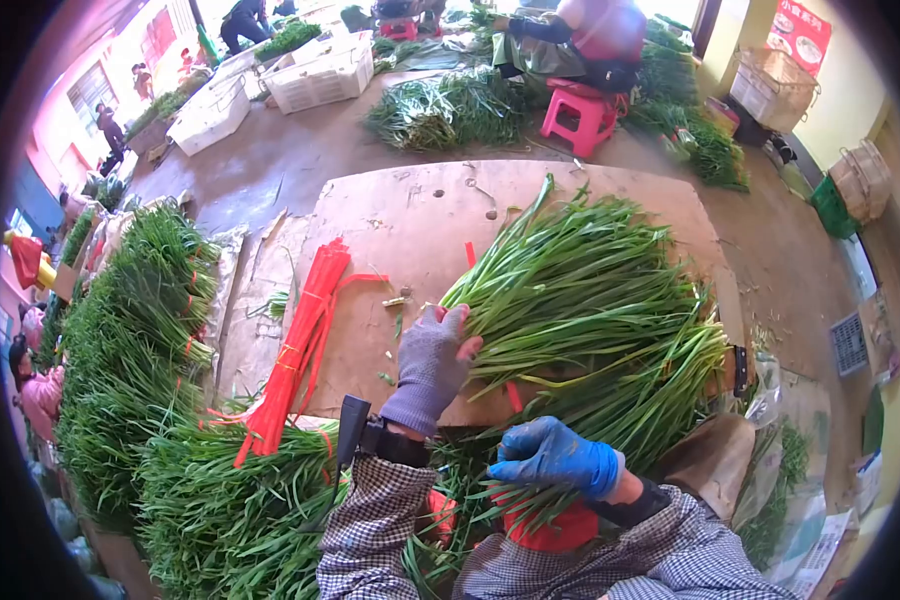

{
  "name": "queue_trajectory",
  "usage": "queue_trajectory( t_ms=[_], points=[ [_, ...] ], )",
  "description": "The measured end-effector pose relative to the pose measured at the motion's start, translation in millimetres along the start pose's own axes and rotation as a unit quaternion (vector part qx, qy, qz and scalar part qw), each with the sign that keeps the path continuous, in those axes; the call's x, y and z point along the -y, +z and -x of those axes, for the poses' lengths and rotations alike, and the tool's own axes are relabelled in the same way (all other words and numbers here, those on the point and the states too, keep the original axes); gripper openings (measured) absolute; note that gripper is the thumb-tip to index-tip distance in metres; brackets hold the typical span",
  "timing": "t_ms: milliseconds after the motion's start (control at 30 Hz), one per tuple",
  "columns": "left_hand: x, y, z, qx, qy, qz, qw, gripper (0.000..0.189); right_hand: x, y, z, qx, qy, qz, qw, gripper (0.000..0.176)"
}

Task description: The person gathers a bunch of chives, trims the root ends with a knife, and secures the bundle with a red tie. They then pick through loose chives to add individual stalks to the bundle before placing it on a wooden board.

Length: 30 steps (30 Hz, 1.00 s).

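Note:
A large loose pile of garlic chives (580, 290) lies across the wooden board (400, 205), leaf tips toward the left and pale stem ends at the right. My left hand (435, 360), in a grey knit glove, is closed at the left edge of this pile, on the leaf ends. Closer to my body, my right hand (555, 455), in a blue rubber glove, is curled round some chive leaves that hang below it. A red tie strip (513, 396) pokes out from beneath the pile. Left of it rests a bundle of red tie strips (310, 325).
Tied bunches of chives (140, 340) are heaped along the left side and front left. Beyond the board are a pink stool (577, 118) with a seated person, more chives (450, 105) on the floor and white crates (320, 72). Wicker baskets (858, 180) stand at right.

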<state>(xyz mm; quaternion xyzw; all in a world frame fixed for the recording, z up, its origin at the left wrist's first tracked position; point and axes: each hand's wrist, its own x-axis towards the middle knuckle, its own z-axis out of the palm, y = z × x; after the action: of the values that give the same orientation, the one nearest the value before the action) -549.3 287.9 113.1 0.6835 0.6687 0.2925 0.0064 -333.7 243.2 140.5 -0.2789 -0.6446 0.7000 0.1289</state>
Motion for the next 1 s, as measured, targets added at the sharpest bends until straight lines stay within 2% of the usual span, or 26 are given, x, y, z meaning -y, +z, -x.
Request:
queue_trajectory(
  t_ms=[133, 267, 433, 567, 633, 667, 733, 767, 833, 867, 1000],
  points=[
    [1.0, -1.6, -5.5, 0.051, -0.046, 0.057, 0.996, 0.032, -3.1, -3.9, 5.9, -0.021, -0.01, -0.014, 1.0, 0.016],
    [14.0, -2.5, -14.4, 0.072, -0.016, 0.091, 0.993, 0.029, -9.2, -4.9, 10.7, -0.029, 0.007, -0.03, 0.999, 0.016],
    [4.1, -4.1, -24.4, 0.12, 0.016, 0.002, 0.993, 0.017, -17.9, -2.7, 12.4, -0.033, -0.004, 0.001, 0.999, 0.016],
    [1.3, 6.5, -31.1, 0.147, 0.001, -0.044, 0.988, 0.018, -19.0, 0.9, 15.3, -0.03, 0.0, -0.005, 1.0, 0.017],
    [3.5, 11.7, -31.0, 0.085, -0.004, 0.002, 0.996, 0.015, -20.5, 1.5, 17.6, -0.033, -0.025, -0.001, 0.999, 0.017],
    [7.9, 13.3, -30.6, 0.084, -0.002, 0.002, 0.996, 0.015, -19.9, -0.5, 19.2, -0.035, -0.027, 0.0, 0.999, 0.017],
    [14.2, 2.8, -25.0, -0.011, -0.052, 0.246, 0.968, 0.01, -19.4, -3.7, 25.2, -0.06, -0.024, -0.025, 0.998, 0.017],
    [11.5, -10.1, -17.5, 0.0, -0.106, 0.307, 0.946, 0.004, -20.1, -6.6, 27.7, -0.06, -0.024, -0.027, 0.998, 0.017],
    [-0.7, -40.2, -6.0, -0.005, -0.121, 0.336, 0.934, 0.005, -22.4, -13.2, 33.2, -0.075, 0.041, -0.072, 0.994, 0.016],
    [-2.5, -50.8, 0.8, -0.015, -0.136, 0.365, 0.921, 0.007, -22.2, -15.3, 35.6, -0.073, 0.041, -0.074, 0.994, 0.016],
    [-0.1, -69.8, 30.0, 0.014, -0.14, 0.329, 0.934, 0.009, -27.4, -19.8, 43.6, -0.072, 0.032, -0.057, 0.995, 0.016]
  ],
)
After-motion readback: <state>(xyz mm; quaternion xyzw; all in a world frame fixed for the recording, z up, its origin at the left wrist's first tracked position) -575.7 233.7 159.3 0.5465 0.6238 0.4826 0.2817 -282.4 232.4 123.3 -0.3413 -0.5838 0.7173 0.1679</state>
